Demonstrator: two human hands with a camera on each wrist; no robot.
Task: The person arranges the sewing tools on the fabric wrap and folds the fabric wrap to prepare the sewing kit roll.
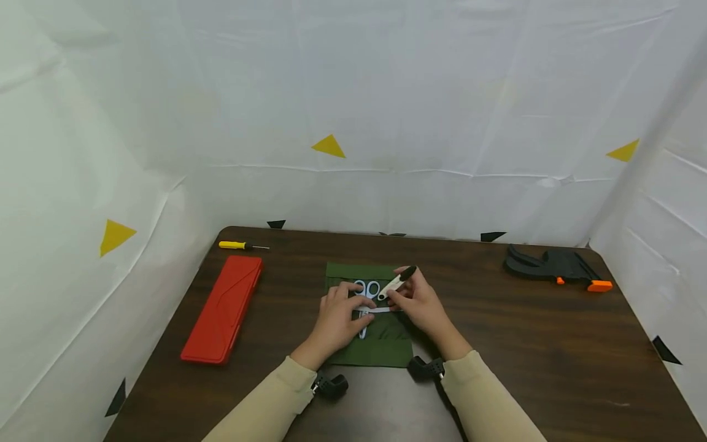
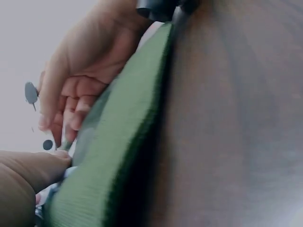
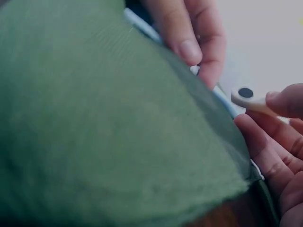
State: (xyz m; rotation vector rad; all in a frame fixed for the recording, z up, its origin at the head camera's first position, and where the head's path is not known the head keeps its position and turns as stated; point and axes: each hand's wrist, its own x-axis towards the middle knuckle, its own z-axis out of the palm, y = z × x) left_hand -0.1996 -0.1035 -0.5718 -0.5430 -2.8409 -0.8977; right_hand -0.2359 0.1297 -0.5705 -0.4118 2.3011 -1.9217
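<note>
A green cloth (image 1: 386, 353) lies on the table with light-blue-handled scissors (image 1: 372, 290) under a white strap (image 1: 381, 310). My left hand (image 1: 337, 319) rests over the cloth's left part, thumb and fingers spread around the scissors and the strap's left end; in the right wrist view, its fingertips (image 3: 190, 51) touch near the strap. With thumb and fingers, my right hand (image 1: 422, 307) pinches a white tool (image 1: 391, 286) with a black end, tilted above the cloth, right of the scissors. The tool's holed end (image 3: 242, 98) points toward the cloth.
On the left are a long red case (image 1: 223, 313) and, behind it, a yellow-handled screwdriver (image 1: 233, 245). A black clamp with orange parts (image 1: 558, 265) lies at the back right. White sheeting (image 1: 409, 110) stands around the table's back and sides.
</note>
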